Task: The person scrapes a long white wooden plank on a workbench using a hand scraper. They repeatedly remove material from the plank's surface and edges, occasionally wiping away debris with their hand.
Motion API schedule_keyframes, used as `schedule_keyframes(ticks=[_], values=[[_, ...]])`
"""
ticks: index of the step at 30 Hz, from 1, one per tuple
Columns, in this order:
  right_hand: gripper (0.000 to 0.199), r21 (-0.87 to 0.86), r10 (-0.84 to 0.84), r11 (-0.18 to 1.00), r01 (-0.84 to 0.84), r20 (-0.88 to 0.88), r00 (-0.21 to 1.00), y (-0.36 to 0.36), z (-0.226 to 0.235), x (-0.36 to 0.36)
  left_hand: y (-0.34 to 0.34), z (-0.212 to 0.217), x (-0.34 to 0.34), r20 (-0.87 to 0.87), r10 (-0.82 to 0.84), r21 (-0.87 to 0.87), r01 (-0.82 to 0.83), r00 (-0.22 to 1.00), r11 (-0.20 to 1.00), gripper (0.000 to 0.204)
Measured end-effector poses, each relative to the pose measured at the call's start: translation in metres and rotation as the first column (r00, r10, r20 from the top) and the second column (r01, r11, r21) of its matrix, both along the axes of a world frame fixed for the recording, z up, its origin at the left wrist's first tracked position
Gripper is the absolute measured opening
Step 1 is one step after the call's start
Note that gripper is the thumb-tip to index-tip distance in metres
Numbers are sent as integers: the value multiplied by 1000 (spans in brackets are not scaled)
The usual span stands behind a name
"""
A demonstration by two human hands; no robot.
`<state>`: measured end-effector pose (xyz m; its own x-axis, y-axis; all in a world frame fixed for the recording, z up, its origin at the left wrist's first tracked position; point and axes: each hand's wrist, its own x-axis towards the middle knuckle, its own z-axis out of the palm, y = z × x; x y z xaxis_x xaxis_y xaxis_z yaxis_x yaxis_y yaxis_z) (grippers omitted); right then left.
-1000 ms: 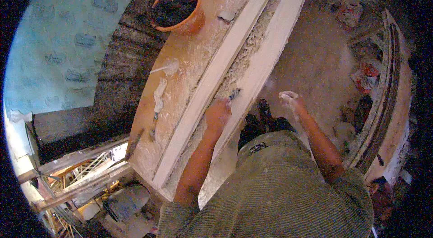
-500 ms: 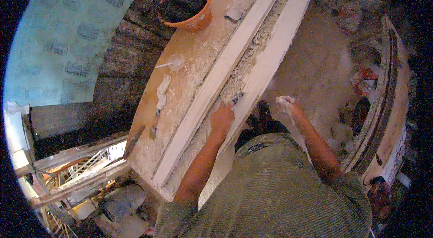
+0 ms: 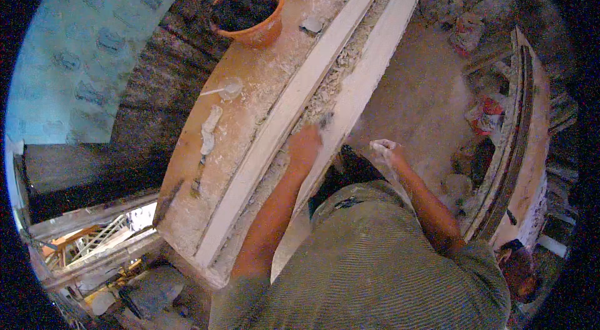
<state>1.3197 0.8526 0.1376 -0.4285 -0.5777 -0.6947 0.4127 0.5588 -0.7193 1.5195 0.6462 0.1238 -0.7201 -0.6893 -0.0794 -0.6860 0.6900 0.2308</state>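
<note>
Over a long mould-like piece, my left hand (image 3: 304, 144) is closed around a small dark-tipped tool (image 3: 325, 120); motion blur hides its exact kind. The tool's tip is at the rough channel (image 3: 330, 87), which is full of crumbly pale material. On either side of that channel runs a smooth pale strip, the left strip (image 3: 284, 120) and the right strip (image 3: 369, 77). My right hand (image 3: 386, 152) hangs off the right edge, above the floor, its fingers curled and dusted white. Whatever they may hold is hidden.
An orange bucket (image 3: 262, 36) with a dark inside stands on the dusty wooden board (image 3: 250, 74). Nearby lie a pale spoon-like thing (image 3: 230, 89), a whitish lump (image 3: 210, 128) and a grey flake (image 3: 310, 25). Another long moulding (image 3: 522, 142) stands at the right, beside red-and-white bags (image 3: 486, 116).
My left hand and its tool have moved farther away along the channel. The view has shifted a little, sliding the board and bucket left. My right hand remains curled off the edge.
</note>
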Motion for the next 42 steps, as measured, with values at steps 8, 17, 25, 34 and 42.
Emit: schedule_keyframes(ticks=[8,17,25,34,42], values=[[32,-98,101,990,-104,-42,994,-12,6,-17,-32,12,-50,-20,-20,207,24,1000,978,18],[55,-210,150,974,-89,293,944,-118,-7,-39,-29,21,-105,-126,268,308,-219,955,926,30],[19,-209,382,918,-337,236,893,-190,-6,-71,59,13,-99,-464,565,226,-526,682,820,48],[40,66,782,49,-997,-623,-2,-200,-32,-82,94,-27,83,34,805,15,-805,593,593,42],[42,79,922,245,-966,-326,208,-181,-16,-51,50,-16,135,-28,764,752,-490,645,441,24]])
